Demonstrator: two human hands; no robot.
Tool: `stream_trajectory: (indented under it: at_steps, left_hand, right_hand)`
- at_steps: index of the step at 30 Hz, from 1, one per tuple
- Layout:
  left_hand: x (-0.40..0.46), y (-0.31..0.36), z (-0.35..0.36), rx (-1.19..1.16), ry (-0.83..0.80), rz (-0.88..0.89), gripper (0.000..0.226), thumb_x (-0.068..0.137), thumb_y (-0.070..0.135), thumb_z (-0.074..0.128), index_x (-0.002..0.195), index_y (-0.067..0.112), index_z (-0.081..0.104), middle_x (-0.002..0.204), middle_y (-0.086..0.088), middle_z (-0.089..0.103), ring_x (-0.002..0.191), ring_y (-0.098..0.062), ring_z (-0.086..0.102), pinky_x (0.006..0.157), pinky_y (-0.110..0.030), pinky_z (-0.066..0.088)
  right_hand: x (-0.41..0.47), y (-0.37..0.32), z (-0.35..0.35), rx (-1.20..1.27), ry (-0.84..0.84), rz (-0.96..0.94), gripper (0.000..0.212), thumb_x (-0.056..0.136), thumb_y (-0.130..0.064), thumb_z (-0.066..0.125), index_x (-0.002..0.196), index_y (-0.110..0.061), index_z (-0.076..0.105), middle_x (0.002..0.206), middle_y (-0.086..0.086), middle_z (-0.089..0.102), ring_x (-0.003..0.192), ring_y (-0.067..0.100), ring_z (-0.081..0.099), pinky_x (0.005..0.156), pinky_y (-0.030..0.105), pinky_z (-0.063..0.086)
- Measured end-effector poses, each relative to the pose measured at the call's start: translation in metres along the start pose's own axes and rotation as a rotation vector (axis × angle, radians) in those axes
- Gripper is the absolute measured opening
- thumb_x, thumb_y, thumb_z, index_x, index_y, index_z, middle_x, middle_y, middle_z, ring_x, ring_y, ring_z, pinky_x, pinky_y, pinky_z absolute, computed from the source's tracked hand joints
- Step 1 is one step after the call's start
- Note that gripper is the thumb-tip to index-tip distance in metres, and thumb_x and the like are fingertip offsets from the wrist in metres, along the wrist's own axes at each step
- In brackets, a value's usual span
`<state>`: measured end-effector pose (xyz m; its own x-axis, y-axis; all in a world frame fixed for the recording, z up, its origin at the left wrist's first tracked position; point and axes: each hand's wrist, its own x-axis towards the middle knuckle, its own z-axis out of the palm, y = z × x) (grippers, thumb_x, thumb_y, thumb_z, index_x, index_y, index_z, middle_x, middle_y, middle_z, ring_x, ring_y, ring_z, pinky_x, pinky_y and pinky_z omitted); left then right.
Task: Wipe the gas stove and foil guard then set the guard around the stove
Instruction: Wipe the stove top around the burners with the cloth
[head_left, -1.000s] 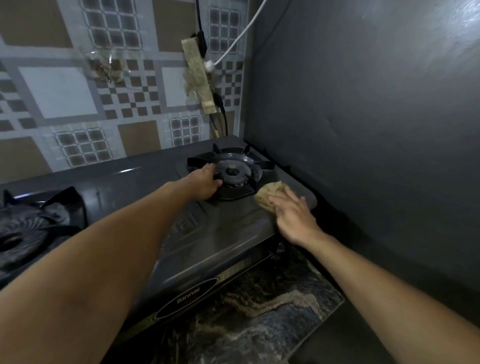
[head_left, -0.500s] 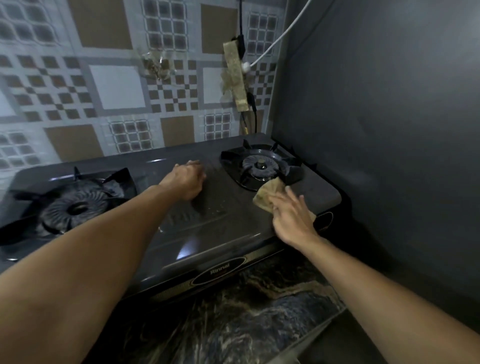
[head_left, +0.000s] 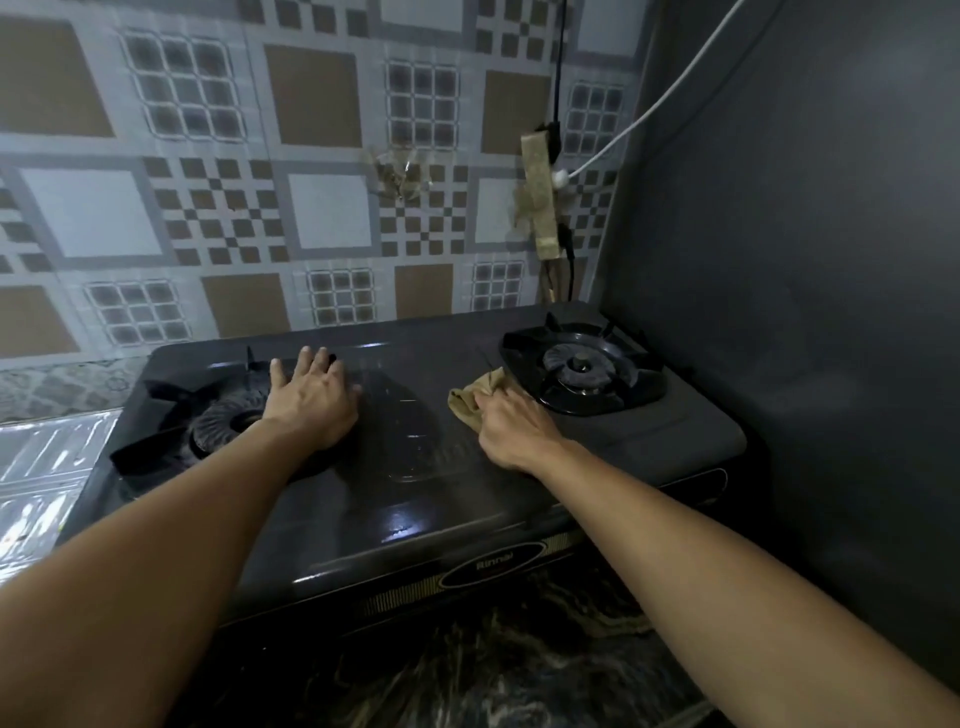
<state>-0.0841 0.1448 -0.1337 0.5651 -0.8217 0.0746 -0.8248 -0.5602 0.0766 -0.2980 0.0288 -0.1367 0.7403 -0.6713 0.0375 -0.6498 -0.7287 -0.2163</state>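
A black two-burner gas stove (head_left: 415, 499) sits on a dark marbled counter. My left hand (head_left: 311, 400) lies flat and open on the stove top, at the right edge of the left burner (head_left: 208, 421). My right hand (head_left: 511, 426) presses a crumpled tan cloth (head_left: 475, 395) onto the stove's middle, just left of the right burner (head_left: 584, 369). A shiny foil guard (head_left: 41, 467) lies flat on the counter to the left of the stove.
A patterned tiled wall (head_left: 322, 208) stands behind the stove, with a taped power strip (head_left: 540, 197) and cables hanging near the corner. A dark grey wall (head_left: 805, 260) runs close along the stove's right side. The marbled counter edge (head_left: 519, 649) lies in front.
My left hand slid left from the right burner to the left burner's edge. My right hand and cloth moved left from the stove's right front to its middle.
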Motion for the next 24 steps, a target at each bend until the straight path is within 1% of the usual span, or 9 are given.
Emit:
stream_trajectory:
  at_steps: [3,5,9,13,16,19,21,22,24]
  left_hand:
    - [-0.002,-0.004,0.004,-0.028,-0.03,-0.067,0.064,0.102,0.047,0.02,0.153,0.009,0.017,0.163,-0.008,0.002,0.15,-0.026,-0.005,0.117,-0.059,-0.002]
    - [-0.002,-0.005,0.007,-0.026,-0.047,-0.086,0.066,0.101,0.049,0.015,0.154,0.009,0.01,0.163,-0.006,-0.002,0.15,-0.025,-0.008,0.116,-0.059,-0.005]
    - [0.0,-0.006,0.011,-0.019,-0.06,-0.078,0.065,0.102,0.046,0.013,0.154,0.007,0.005,0.163,-0.007,-0.006,0.149,-0.025,-0.011,0.117,-0.057,-0.006]
    - [0.004,-0.007,0.012,-0.064,-0.055,-0.059,0.063,0.103,0.041,0.016,0.154,0.005,0.004,0.163,-0.01,-0.007,0.149,-0.026,-0.011,0.119,-0.052,-0.004]
    - [0.003,-0.008,0.013,-0.118,-0.052,-0.047,0.062,0.103,0.039,0.017,0.153,0.004,0.003,0.162,-0.011,-0.007,0.149,-0.027,-0.011,0.12,-0.05,-0.001]
    - [0.001,-0.009,0.012,-0.175,-0.051,-0.04,0.062,0.104,0.038,0.018,0.153,0.004,0.003,0.162,-0.011,-0.007,0.149,-0.026,-0.012,0.12,-0.05,0.001]
    - [0.0,-0.01,0.011,-0.21,-0.063,-0.037,0.061,0.104,0.037,0.02,0.153,0.005,0.004,0.163,-0.01,-0.005,0.149,-0.025,-0.01,0.12,-0.05,0.002]
    - [0.0,-0.01,0.009,-0.226,-0.058,-0.042,0.061,0.104,0.037,0.022,0.154,0.006,0.007,0.163,-0.01,-0.001,0.15,-0.025,-0.006,0.12,-0.05,0.004]
    - [0.001,-0.012,0.004,-0.242,-0.025,-0.053,0.058,0.103,0.035,0.025,0.153,0.008,0.016,0.161,-0.011,0.012,0.148,-0.028,0.009,0.119,-0.051,0.009]
  right_hand:
    - [0.043,-0.005,-0.003,-0.038,-0.044,0.006,0.045,0.09,-0.014,0.044,0.135,-0.009,0.045,0.138,0.019,0.047,0.128,0.036,0.041,0.108,0.04,0.034]
    - [0.072,-0.007,-0.001,-0.047,-0.059,0.006,0.05,0.092,-0.015,0.043,0.141,-0.009,0.041,0.146,0.019,0.038,0.135,0.035,0.034,0.113,0.041,0.028]
    - [0.127,-0.001,0.002,-0.018,-0.084,-0.017,0.052,0.098,-0.018,0.036,0.149,-0.014,0.03,0.158,0.014,0.019,0.145,0.031,0.019,0.12,0.038,0.016]
    - [0.154,-0.004,0.005,0.029,-0.053,-0.054,0.049,0.101,-0.019,0.031,0.15,-0.019,0.03,0.16,0.008,0.016,0.146,0.027,0.016,0.119,0.036,0.013]
    - [0.133,-0.009,0.006,0.086,-0.073,-0.138,0.046,0.103,-0.017,0.032,0.149,-0.017,0.032,0.159,0.007,0.02,0.147,0.023,0.016,0.118,0.03,0.008]
    - [0.081,-0.019,0.011,0.159,-0.08,-0.268,0.045,0.101,-0.011,0.037,0.145,-0.018,0.04,0.154,0.008,0.033,0.144,0.023,0.023,0.116,0.026,0.01]
    - [0.036,-0.022,0.013,0.173,-0.098,-0.367,0.046,0.101,-0.009,0.038,0.146,-0.019,0.039,0.154,0.009,0.034,0.145,0.021,0.021,0.111,0.016,0.002]
    - [0.016,-0.02,0.015,0.16,-0.097,-0.41,0.047,0.101,-0.009,0.038,0.147,-0.02,0.037,0.154,0.008,0.033,0.146,0.019,0.02,0.109,0.013,-0.001]
    - [-0.006,-0.012,0.016,0.146,-0.095,-0.443,0.049,0.102,-0.01,0.037,0.148,-0.024,0.034,0.157,0.006,0.027,0.147,0.015,0.014,0.111,0.015,-0.003]
